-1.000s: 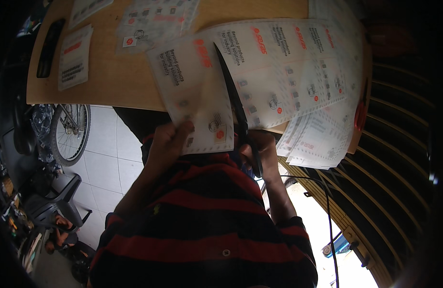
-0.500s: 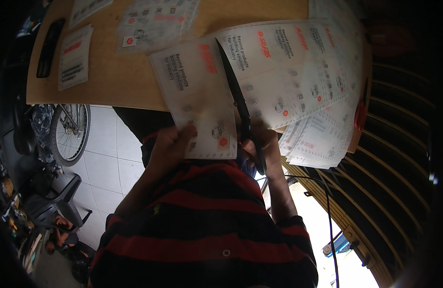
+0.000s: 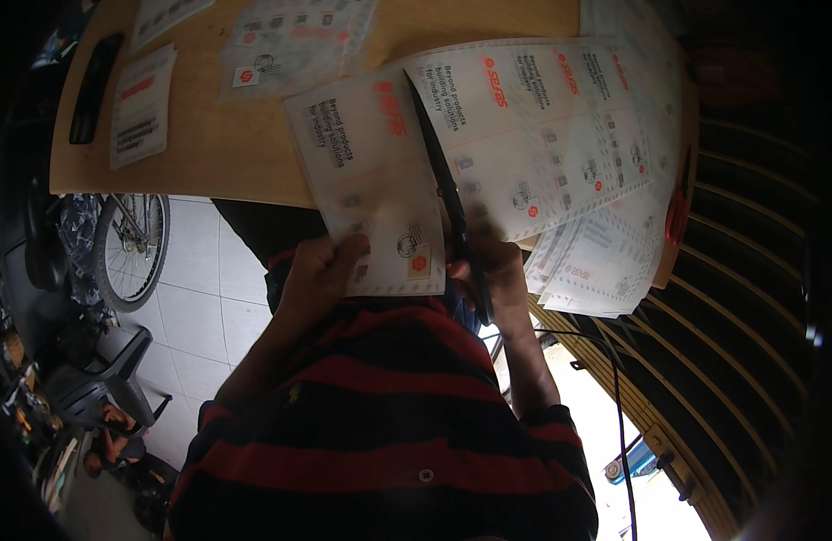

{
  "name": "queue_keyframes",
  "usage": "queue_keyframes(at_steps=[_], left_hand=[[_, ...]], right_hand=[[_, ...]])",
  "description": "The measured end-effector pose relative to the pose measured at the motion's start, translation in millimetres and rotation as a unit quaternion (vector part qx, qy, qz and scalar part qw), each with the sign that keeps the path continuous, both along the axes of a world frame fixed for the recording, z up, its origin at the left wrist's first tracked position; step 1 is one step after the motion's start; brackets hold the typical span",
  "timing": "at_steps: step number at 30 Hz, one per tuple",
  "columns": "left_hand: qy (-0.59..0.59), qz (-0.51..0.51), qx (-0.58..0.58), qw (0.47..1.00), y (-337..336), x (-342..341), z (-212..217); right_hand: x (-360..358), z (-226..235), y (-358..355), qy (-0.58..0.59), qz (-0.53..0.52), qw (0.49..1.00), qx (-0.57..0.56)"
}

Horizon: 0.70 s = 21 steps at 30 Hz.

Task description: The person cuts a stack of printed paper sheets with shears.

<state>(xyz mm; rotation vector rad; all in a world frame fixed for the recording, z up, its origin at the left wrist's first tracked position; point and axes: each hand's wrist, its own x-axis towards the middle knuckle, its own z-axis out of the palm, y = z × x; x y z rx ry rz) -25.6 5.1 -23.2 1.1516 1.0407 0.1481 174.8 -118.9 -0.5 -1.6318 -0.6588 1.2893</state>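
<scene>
My left hand point(image 3: 321, 270) pinches the near edge of a white printed sheet point(image 3: 371, 180) with red marks, holding it up over the table edge. My right hand point(image 3: 493, 270) grips black scissors point(image 3: 448, 194) whose blades run up along the gap between that piece and the wider part of the sheet point(image 3: 542, 126) on the right. The blades lie deep in the paper, their tips near its far edge. My striped red and black shirt fills the lower view.
A wooden table point(image 3: 218, 144) carries more printed sheets: a small one point(image 3: 141, 104) at far left, another point(image 3: 294, 41) at the back, a stack point(image 3: 605, 252) at right. A black flat object point(image 3: 93, 86) lies near the left edge. A bicycle wheel point(image 3: 132, 248) stands on the tiled floor.
The scissors have travelled farther up the sheet, lengthening the cut. The left piece has swung slightly away from the wider part while my left hand kept its hold.
</scene>
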Motion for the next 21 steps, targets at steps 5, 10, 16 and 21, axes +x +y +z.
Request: queue_keyframes(at_steps=[5, 10, 16, 21], left_hand=[[0.001, 0.007, -0.001, 1.000, -0.3, 0.4, 0.9], [0.017, -0.011, -0.001, 1.000, 0.2, -1.4, 1.8], [0.025, -0.019, 0.008, 0.999, -1.9, -2.5, 3.4], [0.056, -0.019, -0.007, 0.998, -2.0, -11.2, -3.2]], right_hand=[[-1.7, -3.5, 0.6, -0.031, 0.000, 0.999, 0.014], [6.0, 12.6, 6.7, -0.007, 0.032, 0.998, -0.051], [7.0, 12.9, 14.5, -0.063, 0.026, 0.997, -0.038], [7.4, 14.5, 18.5, -0.150, 0.034, 0.988, -0.021]])
